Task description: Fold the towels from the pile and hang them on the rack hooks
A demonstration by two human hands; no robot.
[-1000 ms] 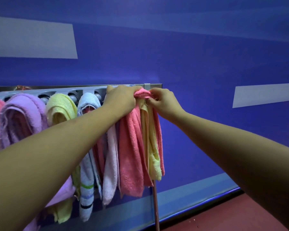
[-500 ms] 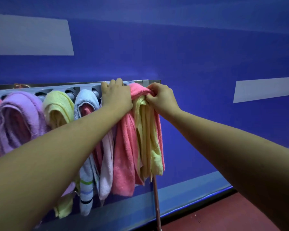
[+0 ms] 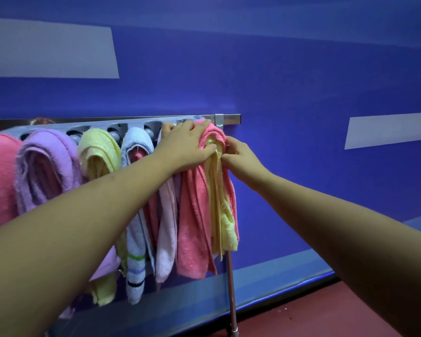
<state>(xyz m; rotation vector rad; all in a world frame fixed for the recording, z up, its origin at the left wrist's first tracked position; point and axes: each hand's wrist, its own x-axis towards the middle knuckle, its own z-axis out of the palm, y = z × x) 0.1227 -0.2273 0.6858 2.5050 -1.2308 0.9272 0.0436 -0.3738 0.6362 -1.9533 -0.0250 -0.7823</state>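
The pink towel [image 3: 195, 215] was draped over the right end of the grey rack [image 3: 136, 124], with a yellow towel [image 3: 225, 227] folded inside it. Both hung down together against the blue wall [image 3: 301, 81]. The top of the fold was gripped by the left hand [image 3: 187, 144]: its fingers were bent over the hump and its thumb was pressed against the yellow layers. The right edge of the pink towel, just below the top, was pinched by the curled fingers of the right hand [image 3: 243, 159]. Along the rack to the left were hung a pale pink towel [image 3: 167, 227], a striped blue towel [image 3: 136, 239], a second yellow towel [image 3: 99, 152], a lilac towel [image 3: 46, 166] and, cut by the frame edge, a far pink towel [image 3: 0, 171]. A thin pole [image 3: 231, 288] was seen below the held bundle, over a red floor [image 3: 326, 317].
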